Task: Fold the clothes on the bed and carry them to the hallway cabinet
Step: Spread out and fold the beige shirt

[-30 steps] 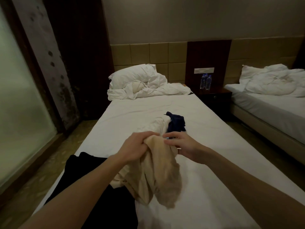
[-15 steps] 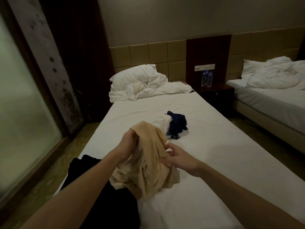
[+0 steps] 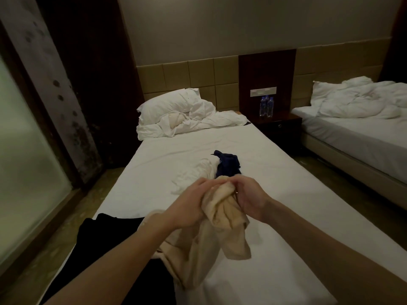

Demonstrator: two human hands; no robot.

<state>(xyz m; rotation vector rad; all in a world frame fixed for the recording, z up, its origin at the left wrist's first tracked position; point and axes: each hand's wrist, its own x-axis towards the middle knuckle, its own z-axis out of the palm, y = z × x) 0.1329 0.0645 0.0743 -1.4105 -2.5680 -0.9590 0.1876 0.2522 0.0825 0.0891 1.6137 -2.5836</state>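
Your left hand [image 3: 189, 205] and right hand [image 3: 248, 199] were close together above the bed [image 3: 275, 172], both gripping the bunched top of the beige garment [image 3: 222, 227]. Its loose end hung down toward the bed's near edge, over a black garment [image 3: 110, 234]. Mid-bed, a white garment [image 3: 198, 172] lay touching a navy garment [image 3: 228, 165].
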